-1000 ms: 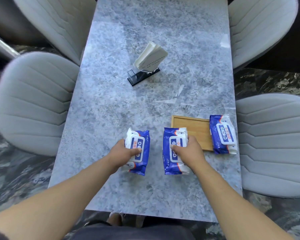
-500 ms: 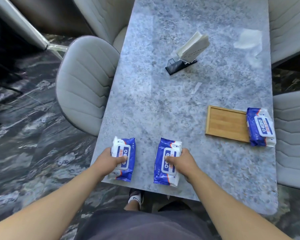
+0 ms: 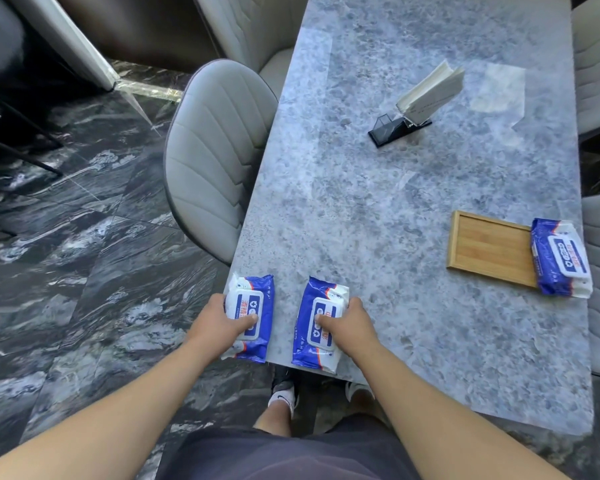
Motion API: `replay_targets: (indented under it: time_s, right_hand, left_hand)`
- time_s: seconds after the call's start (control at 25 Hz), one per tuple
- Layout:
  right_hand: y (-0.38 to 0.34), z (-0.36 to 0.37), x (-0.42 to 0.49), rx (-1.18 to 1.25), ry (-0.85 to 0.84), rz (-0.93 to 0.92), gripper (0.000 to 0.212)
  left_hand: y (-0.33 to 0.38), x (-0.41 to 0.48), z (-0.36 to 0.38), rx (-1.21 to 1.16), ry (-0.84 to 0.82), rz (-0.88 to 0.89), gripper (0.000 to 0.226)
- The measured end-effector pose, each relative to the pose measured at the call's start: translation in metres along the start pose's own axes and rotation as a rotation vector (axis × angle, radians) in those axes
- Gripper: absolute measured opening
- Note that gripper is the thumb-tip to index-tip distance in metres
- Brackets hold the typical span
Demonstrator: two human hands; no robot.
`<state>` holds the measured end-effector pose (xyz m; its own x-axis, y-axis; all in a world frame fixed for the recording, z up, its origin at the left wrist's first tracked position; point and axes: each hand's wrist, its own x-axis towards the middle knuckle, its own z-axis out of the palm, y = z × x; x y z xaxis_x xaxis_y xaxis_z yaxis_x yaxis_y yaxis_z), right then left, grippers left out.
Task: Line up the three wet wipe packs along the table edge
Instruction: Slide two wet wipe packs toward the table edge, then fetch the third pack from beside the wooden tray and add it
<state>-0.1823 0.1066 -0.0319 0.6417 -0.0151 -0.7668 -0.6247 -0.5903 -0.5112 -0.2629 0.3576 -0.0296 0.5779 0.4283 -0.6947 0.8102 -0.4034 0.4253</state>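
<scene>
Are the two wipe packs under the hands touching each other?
Apart. The head view shows a bare strip of table between the left pack and the right pack.

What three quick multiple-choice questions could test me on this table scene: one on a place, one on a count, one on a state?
1. Where does the third pack lie?
A. against the tray's right side
B. on the chair
C. under the card stand

2. How many packs show?
A. two
B. three
C. five

3. What is the left hand doing?
A. hanging free
B. gripping a pack
C. lifting the tray

Answers:
1 A, it touches the tray.
2 B, one under each hand plus the far one.
3 B, thumb and fingers clamp the left pack; the right hand grips the middle pack.
</scene>
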Motion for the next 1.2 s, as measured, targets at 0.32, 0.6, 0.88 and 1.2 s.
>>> replay_targets:
  time_s: [0.32, 0.6, 0.88, 1.2]
  right_hand:
    - [0.023, -0.019, -0.022, -0.92, 0.104, -0.566, 0.095]
    - [0.017, 0.008, -0.016, -1.024, 0.004, -0.539, 0.085]
    - [0.0, 0.041, -0.013, -1.041, -0.028, -0.661, 0.088]
    - [-0.005, 0.054, -0.014, -1.065, -0.044, -0.712, 0.089]
  left_hand:
    - [-0.011, -0.012, -0.002, 0.677, 0.083, 0.572, 0.09]
    - [0.0, -0.003, -0.006, 0.748, -0.028, 0.494, 0.09]
    - [0.0, -0.002, -0.002, 0.741, 0.006, 0.52, 0.09]
    - [-0.001, -0.002, -0.01, 0.73, -0.016, 0.569, 0.087]
